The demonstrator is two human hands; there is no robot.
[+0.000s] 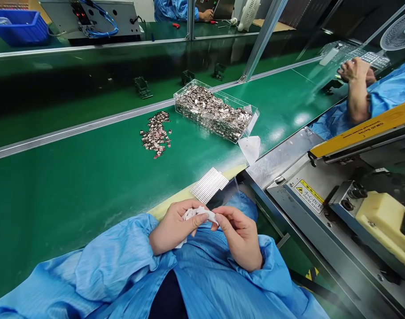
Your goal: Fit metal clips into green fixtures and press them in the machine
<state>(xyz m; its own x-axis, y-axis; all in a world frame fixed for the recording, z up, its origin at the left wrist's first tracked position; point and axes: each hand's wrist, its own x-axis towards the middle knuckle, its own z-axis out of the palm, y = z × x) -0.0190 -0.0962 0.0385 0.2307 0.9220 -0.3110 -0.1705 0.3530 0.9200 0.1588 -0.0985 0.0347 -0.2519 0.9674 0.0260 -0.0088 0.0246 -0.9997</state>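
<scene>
One white wad point(190, 213) (crumpled), between fingers point(224, 224)

White wad point(202, 211), green tabletop point(72, 190)

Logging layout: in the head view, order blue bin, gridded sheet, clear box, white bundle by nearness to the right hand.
1. White bundle, in grasp
2. Gridded sheet, ahead, slightly left
3. Clear box, farther ahead
4. Blue bin, far left
</scene>
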